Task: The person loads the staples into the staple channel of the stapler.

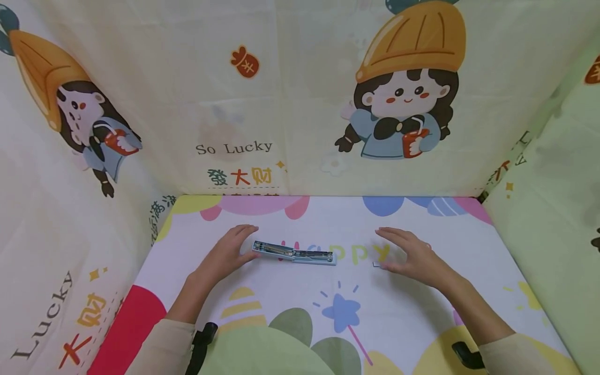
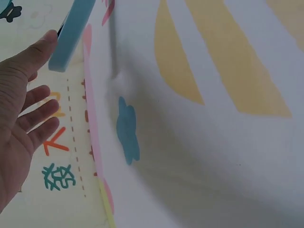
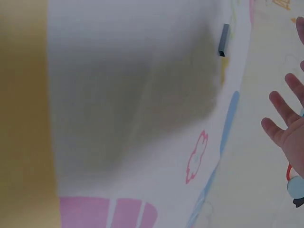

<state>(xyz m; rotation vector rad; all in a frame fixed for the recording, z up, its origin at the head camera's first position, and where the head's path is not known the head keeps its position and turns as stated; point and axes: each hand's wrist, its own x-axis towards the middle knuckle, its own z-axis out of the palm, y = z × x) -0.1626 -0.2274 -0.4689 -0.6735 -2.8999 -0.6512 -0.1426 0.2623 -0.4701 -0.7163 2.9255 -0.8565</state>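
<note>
A light blue stapler (image 1: 294,253), its two halves folded out nearly in line and its metal inside facing up, lies across the printed word on the tabletop. My left hand (image 1: 230,250) is at its left end, fingers spread. In the left wrist view the thumb tip overlaps the end of the stapler (image 2: 73,40), the other fingers apart from it. A short grey strip of staples (image 3: 223,40) rests on the table to the right of the stapler. Close beside that strip, my right hand (image 1: 414,258) has its fingers spread and holds nothing.
A white printed cloth (image 1: 281,297) covers the table. Patterned cloth walls stand at the back (image 1: 304,104), on the left (image 1: 42,219) and on the right (image 1: 553,219). A dark strap (image 1: 202,341) sits at the left sleeve, another (image 1: 467,356) at the right.
</note>
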